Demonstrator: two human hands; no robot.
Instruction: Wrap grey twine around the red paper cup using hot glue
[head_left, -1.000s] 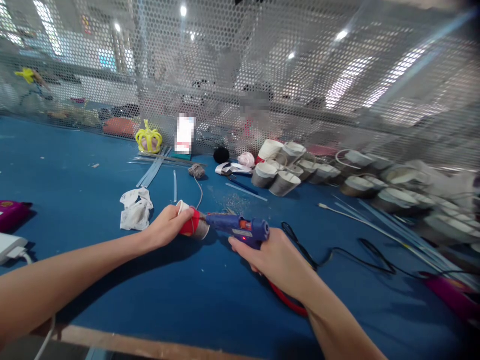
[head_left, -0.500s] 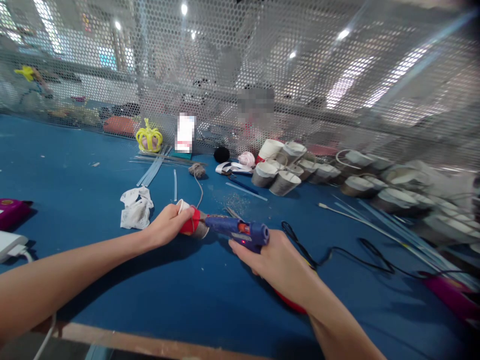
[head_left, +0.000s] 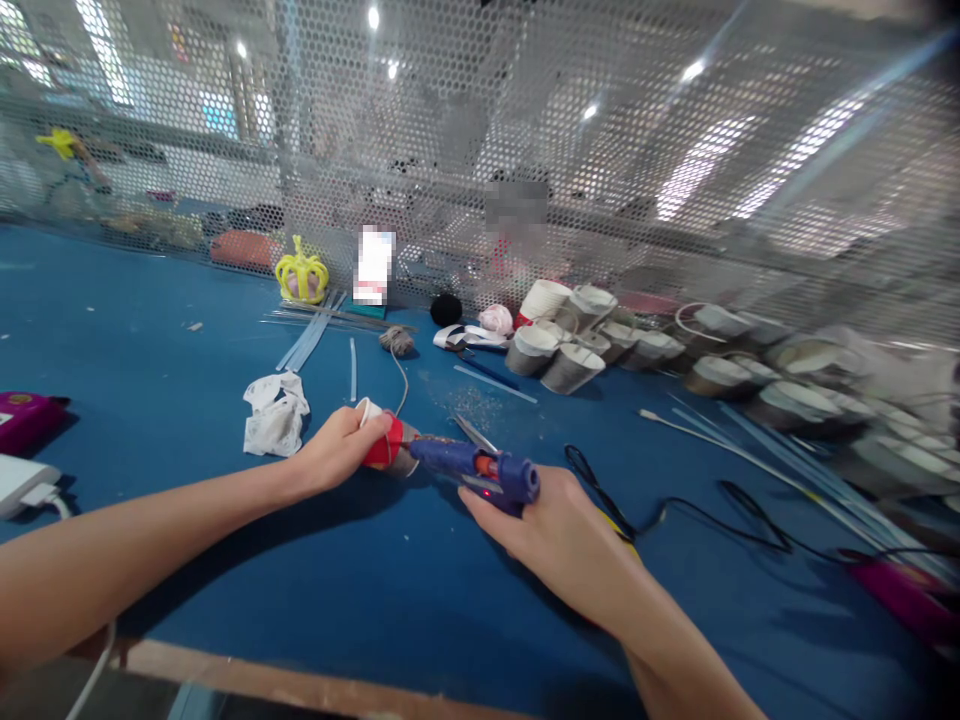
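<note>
My left hand is closed round a small paper cup, red with a white rim and grey yarn wound round its lower end. The cup lies tilted on its side, rim to the left. My right hand grips a blue hot glue gun with a small red light on. Its nozzle points left and meets the cup's yarn-wrapped part, though exact contact is hard to tell. A strand of yarn runs from the cup to a grey yarn ball behind it.
Crumpled white paper lies left of the cup. Scissors sit behind the glue gun. Several wrapped cups fill the back right. Glue sticks and a black cord lie on the blue table, before a perforated metal screen.
The view has shifted slightly. The glue gun's nozzle stays at the cup while its body has tipped a little. Both hands keep their hold.
</note>
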